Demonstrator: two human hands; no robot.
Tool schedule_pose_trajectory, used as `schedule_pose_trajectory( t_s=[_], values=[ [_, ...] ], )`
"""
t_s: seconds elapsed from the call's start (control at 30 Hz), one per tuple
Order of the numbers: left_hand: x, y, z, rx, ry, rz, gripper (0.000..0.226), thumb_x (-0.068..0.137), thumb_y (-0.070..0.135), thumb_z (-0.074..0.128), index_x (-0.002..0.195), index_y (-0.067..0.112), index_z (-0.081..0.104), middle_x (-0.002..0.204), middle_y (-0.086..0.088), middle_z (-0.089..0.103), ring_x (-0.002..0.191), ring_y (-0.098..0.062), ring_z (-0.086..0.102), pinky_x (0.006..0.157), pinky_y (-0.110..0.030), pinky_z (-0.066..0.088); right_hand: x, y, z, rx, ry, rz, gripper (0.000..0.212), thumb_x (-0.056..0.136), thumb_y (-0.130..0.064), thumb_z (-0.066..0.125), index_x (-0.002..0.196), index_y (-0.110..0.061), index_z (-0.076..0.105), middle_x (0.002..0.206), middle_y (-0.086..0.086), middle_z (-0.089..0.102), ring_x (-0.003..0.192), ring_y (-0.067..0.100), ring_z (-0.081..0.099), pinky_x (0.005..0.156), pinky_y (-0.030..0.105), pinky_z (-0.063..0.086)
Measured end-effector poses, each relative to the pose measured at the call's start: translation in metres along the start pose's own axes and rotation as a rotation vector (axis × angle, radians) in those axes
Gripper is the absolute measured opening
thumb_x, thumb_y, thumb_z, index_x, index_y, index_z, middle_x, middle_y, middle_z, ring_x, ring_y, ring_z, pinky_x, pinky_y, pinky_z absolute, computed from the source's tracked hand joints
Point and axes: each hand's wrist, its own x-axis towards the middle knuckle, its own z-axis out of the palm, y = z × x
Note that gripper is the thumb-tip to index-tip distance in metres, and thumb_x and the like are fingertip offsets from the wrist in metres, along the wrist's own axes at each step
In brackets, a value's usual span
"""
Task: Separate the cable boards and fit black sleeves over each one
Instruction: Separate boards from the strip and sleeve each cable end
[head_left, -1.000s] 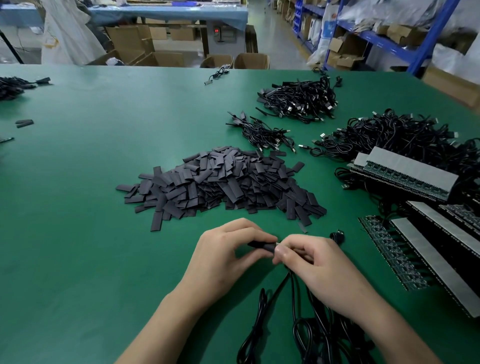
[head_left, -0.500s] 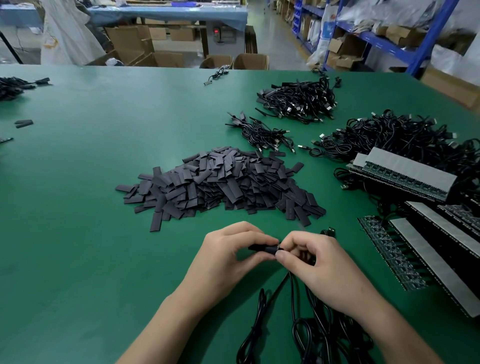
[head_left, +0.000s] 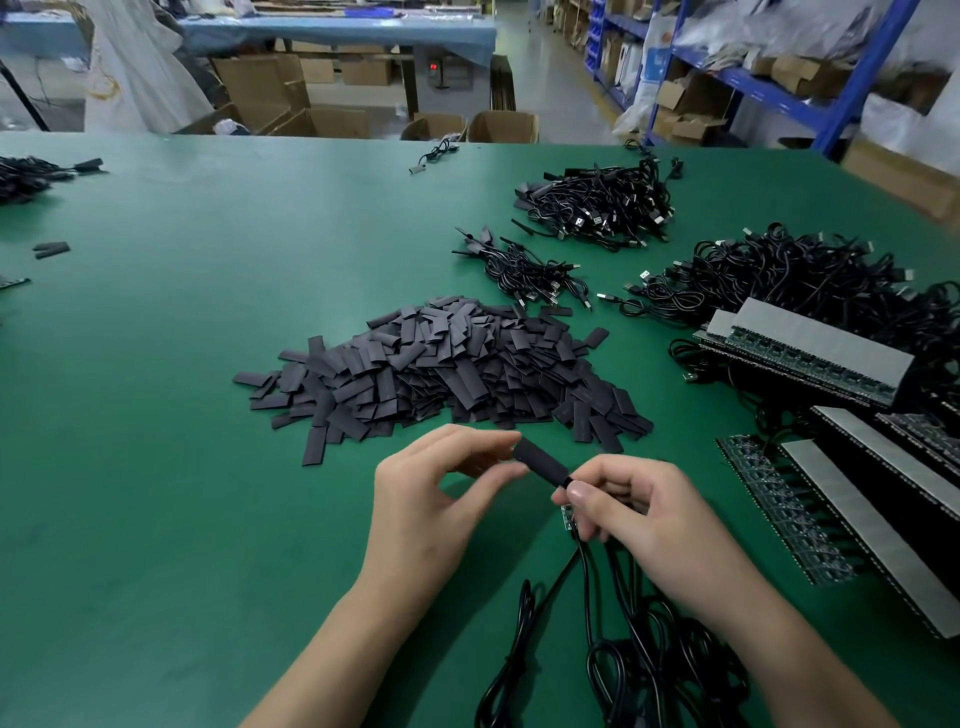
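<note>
The black sleeve (head_left: 540, 465) is pinched by the left hand (head_left: 436, 499) and angled toward the cable board (head_left: 567, 517) gripped in the right hand (head_left: 639, 514), seemingly for sliding on.

My green bench (head_left: 156, 467) carries a central pile of black sleeves (head_left: 441, 374), cable heaps (head_left: 597, 208) beyond it, and board strips (head_left: 810, 358) at my right.

Sleeve pile (head_left: 441, 374) on the bench (head_left: 156, 467), cable heaps (head_left: 779, 275) behind it to the right, board strips (head_left: 810, 358) at my right, my left hand (head_left: 431, 504) and right hand (head_left: 644, 519) nearest me
</note>
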Motion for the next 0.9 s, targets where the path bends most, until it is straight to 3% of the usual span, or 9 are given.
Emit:
schedule_pose_trajectory(
  t_s=[0.1,0.2,0.3,0.6,0.73,0.9],
  values=[
    [-0.002,0.001,0.002,0.036,-0.009,0.034,0.022,0.083,0.018,0.081,0.104,0.015,0.081,0.092,0.010,0.076,0.081,-0.006,0.070,0.076,-0.017,0.054,0.001,0.002,0.001,0.024,-0.002,0.019,0.020,0.092,-0.043,0.061,0.091,-0.031,0.077,0.068,-0.001,0.068,0.068,0.010,0.062,0.069,0.026,0.049],
    [-0.003,0.000,0.003,0.049,-0.026,0.047,0.020,0.085,0.020,0.079,0.103,0.015,0.081,0.092,0.010,0.076,0.080,-0.006,0.070,0.074,-0.019,0.056,0.001,0.001,0.002,0.053,0.003,0.035,0.017,0.098,-0.035,0.064,0.088,-0.033,0.077,0.067,0.000,0.068,0.066,0.008,0.062,0.066,0.020,0.049],
    [-0.002,0.000,0.003,0.026,-0.037,0.043,0.020,0.085,0.022,0.078,0.103,0.014,0.081,0.093,0.010,0.076,0.081,-0.006,0.070,0.075,-0.017,0.055,0.001,-0.001,0.005,0.059,-0.012,0.035,0.022,0.101,-0.023,0.066,0.084,-0.034,0.076,0.068,0.002,0.070,0.065,0.011,0.063,0.066,0.021,0.051],
    [-0.003,0.007,0.003,-0.119,-0.004,-0.027,0.014,0.087,0.020,0.077,0.100,0.025,0.078,0.093,0.019,0.077,0.088,-0.004,0.074,0.080,-0.016,0.055,0.002,0.004,0.009,0.110,0.017,0.035,0.015,0.100,-0.023,0.068,0.088,-0.032,0.069,0.075,0.007,0.076,0.064,0.018,0.067,0.071,0.027,0.055],
    [-0.005,0.007,0.006,-0.046,0.013,0.053,0.014,0.088,0.017,0.076,0.101,0.016,0.078,0.094,0.020,0.075,0.086,0.000,0.073,0.080,-0.014,0.054,0.001,0.004,0.011,0.167,0.008,0.034,0.008,0.091,-0.034,0.069,0.085,-0.028,0.071,0.073,0.009,0.075,0.062,0.018,0.066,0.068,0.024,0.053],
    [-0.005,0.009,0.007,-0.053,-0.024,0.113,0.014,0.089,0.015,0.076,0.101,0.007,0.075,0.105,0.023,0.071,0.092,0.004,0.071,0.082,-0.013,0.054,0.001,0.003,0.010,0.239,-0.006,0.043,0.009,0.092,-0.028,0.074,0.083,-0.025,0.073,0.071,0.012,0.074,0.060,0.018,0.064,0.065,0.025,0.053]
  ],
)
